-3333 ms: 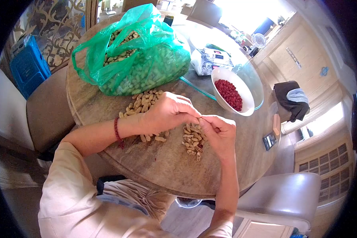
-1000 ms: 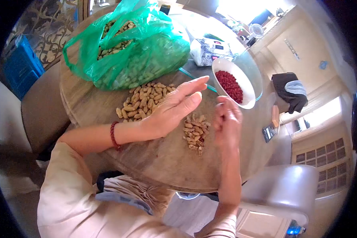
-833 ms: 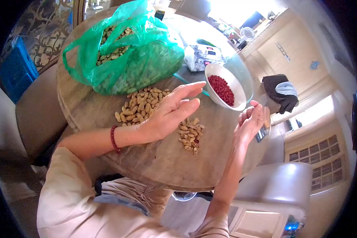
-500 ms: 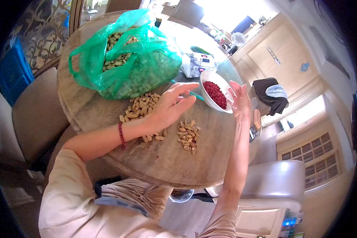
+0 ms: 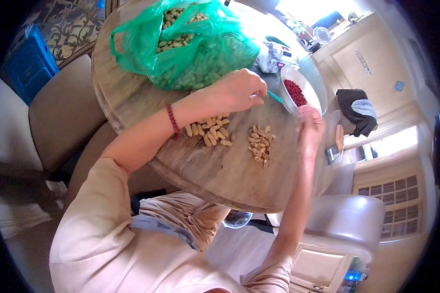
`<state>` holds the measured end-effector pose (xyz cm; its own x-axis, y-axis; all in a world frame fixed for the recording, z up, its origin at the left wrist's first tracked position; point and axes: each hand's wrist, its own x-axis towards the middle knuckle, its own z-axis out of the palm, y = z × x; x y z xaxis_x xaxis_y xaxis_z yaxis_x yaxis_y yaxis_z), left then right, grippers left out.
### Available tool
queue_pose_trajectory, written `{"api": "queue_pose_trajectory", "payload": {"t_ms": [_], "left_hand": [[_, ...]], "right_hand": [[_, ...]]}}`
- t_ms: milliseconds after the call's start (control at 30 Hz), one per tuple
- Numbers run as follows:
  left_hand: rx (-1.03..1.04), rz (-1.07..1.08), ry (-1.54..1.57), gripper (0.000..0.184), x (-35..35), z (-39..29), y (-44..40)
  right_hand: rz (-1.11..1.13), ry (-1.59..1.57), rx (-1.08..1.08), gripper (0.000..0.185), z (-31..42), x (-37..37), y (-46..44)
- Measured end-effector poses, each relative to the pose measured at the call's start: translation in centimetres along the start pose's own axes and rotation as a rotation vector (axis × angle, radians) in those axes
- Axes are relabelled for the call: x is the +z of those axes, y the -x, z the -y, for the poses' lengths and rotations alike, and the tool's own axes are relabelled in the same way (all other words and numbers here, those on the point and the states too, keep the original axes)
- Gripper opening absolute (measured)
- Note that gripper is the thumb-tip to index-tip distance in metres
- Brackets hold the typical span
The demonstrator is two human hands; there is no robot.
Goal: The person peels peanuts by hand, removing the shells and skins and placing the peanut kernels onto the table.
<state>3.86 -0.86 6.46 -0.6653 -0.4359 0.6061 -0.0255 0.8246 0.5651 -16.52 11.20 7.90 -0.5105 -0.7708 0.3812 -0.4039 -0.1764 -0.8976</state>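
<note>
A white bowl (image 5: 314, 93) of red shelled peanuts (image 5: 294, 93) stands on the right side of the table. My right hand (image 5: 312, 128), slightly blurred, is at its near rim, thumb over the edge and fingers curled. My left hand (image 5: 242, 92) hovers left of the bowl with its fingers bent in; whatever is between the fingertips is hidden. Under my left wrist lies a heap of unshelled peanuts (image 5: 211, 131), partly covered by the forearm. A smaller pile of peanut shells (image 5: 261, 142) sits between my two arms.
A large green plastic bag (image 5: 205, 61) full of peanuts fills the far left of the round table (image 5: 220, 168). Behind the bowl is a white patterned packet (image 5: 277, 57). A small dark object (image 5: 332, 154) lies near the right edge. Chairs (image 5: 63, 100) stand around.
My right hand has gone from open beside the bowl to curled at its near rim. My left hand's fingers have bent inward. The whole view has shifted.
</note>
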Motion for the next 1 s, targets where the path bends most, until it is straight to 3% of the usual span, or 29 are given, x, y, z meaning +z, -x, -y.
{"api": "queue_pose_trajectory", "payload": {"t_ms": [67, 133, 233, 333, 433, 667, 767, 833, 867, 933, 1000], "left_hand": [[0.041, -0.036, -0.053, 0.016, 0.4, 0.4, 0.1], [0.056, -0.047, -0.082, 0.016, 0.4, 0.7, 0.1], [0.070, -0.063, -0.106, 0.016, 0.5, 0.8, 0.1], [0.067, -0.055, -0.102, 0.015, 0.5, 0.8, 0.1], [0.057, -0.044, -0.102, 0.014, 0.5, 0.5, 0.2], [0.043, -0.041, -0.132, 0.012, 0.6, 0.4, 0.3], [0.054, -0.096, -0.066, 0.013, 0.8, 0.6, 0.2], [0.019, -0.106, 0.017, 0.014, 0.6, -0.1, 0.1], [-0.027, -0.109, 0.104, 0.015, 0.5, -0.4, 0.0], [-0.052, -0.105, 0.168, 0.016, 0.6, -0.6, 0.0], [-0.161, -0.041, 0.436, 0.016, 1.1, -0.7, 0.0]], "right_hand": [[0.304, 0.232, -0.311, 0.006, 0.2, 2.5, 2.0], [0.542, 0.480, -0.302, 0.004, 1.2, 4.0, 4.1], [0.675, 0.559, -0.240, 0.010, 1.2, 5.4, 5.4], [0.684, 0.654, -0.335, 0.013, 0.9, 6.1, 5.7], [0.714, 0.747, -0.281, 0.016, 1.0, 6.6, 5.9], [0.643, 0.682, -0.321, 0.016, -0.5, 6.5, 4.6], [0.594, 0.492, -0.206, 0.014, -0.1, 5.6, 2.9], [0.609, 0.089, 0.174, 0.012, -0.1, 4.9, 1.5], [0.600, 0.091, 0.161, 0.012, 0.0, 4.5, 1.1], [0.593, -0.274, 0.399, 0.013, 0.1, 3.6, 0.9], [0.600, -0.416, 0.376, 0.015, -1.5, 3.4, 1.1]]}}
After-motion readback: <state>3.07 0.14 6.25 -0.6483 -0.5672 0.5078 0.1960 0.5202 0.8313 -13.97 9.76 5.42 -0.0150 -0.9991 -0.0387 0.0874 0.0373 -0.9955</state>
